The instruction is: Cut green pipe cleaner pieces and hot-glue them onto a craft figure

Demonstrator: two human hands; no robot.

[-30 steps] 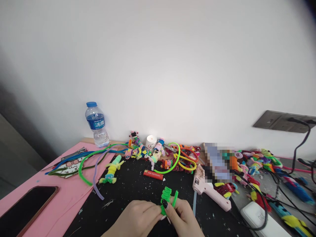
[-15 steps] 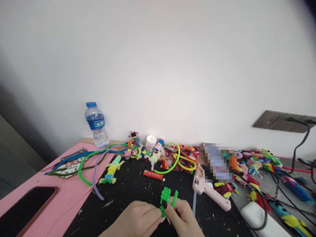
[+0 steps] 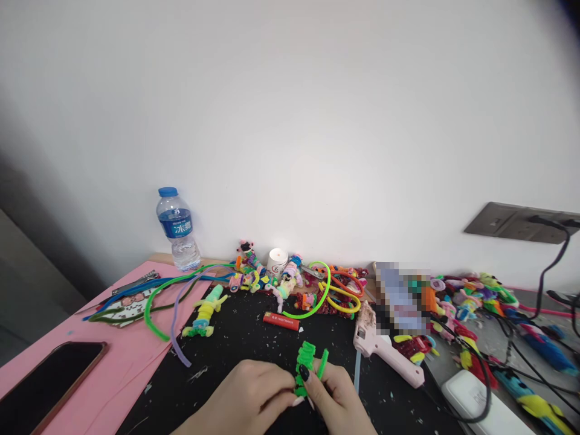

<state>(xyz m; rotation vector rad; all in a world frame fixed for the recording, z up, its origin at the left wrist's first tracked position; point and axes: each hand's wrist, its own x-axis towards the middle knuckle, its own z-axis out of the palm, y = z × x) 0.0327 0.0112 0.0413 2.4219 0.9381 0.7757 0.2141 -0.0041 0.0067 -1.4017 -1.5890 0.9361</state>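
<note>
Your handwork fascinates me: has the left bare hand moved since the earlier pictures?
Yes, slightly: the left hand has edged leftward at the wrist, judged against the pink plastic glue gun.

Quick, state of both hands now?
Left hand: curled at the lower end of the green pipe cleaner; grip cannot be told.
Right hand: closed, holding that green pipe cleaner.

L hand (image 3: 258, 393), R hand (image 3: 338, 396), both on green strip (image 3: 306, 357); glue gun (image 3: 384, 351) nrby

This looks like a small craft workspace: a desk (image 3: 159, 260) against a plain wall (image 3: 290, 133) carries a glue gun (image 3: 383, 349), loose fuzzy stems (image 3: 181, 356) and heaped fuzzy figures (image 3: 471, 299).
</note>
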